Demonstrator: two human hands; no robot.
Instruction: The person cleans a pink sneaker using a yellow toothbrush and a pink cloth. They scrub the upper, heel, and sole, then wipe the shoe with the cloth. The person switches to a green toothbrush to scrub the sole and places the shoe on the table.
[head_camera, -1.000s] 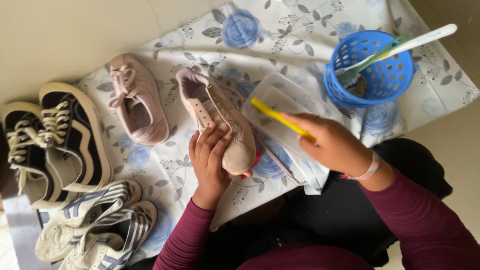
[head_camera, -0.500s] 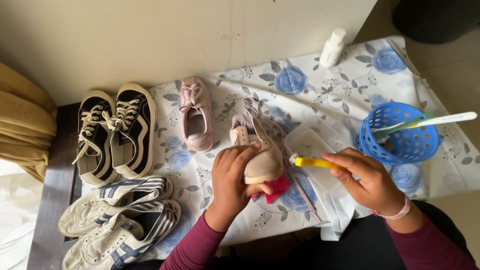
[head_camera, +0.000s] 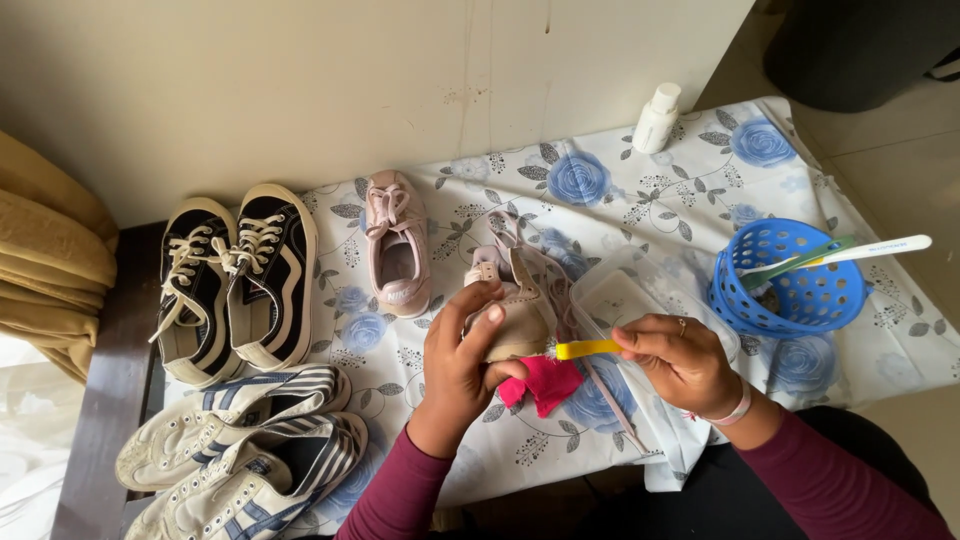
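My left hand (head_camera: 462, 358) grips a small pink shoe (head_camera: 512, 300) at its heel, tilted up off the flowered cloth (head_camera: 600, 190). My right hand (head_camera: 682, 362) holds a yellow-handled brush (head_camera: 585, 349) whose tip touches the shoe's heel side. A bright pink rag (head_camera: 545, 384) lies under the shoe, by my left thumb. The matching pink shoe (head_camera: 396, 243) rests on the cloth to the left. A clear plastic tray (head_camera: 628, 292) sits just behind my right hand.
A blue perforated basket (head_camera: 790, 283) with long white and green brushes stands at right. A white bottle (head_camera: 656, 118) is near the wall. Black-and-white sneakers (head_camera: 235, 283) and striped white sneakers (head_camera: 240, 455) lie at left. A dark bin (head_camera: 860, 45) stands far right.
The view has pulled back and shifted. My left hand has turned the pink shoe heel-up, and my right hand has brought the yellow brush down from above it to the heel.
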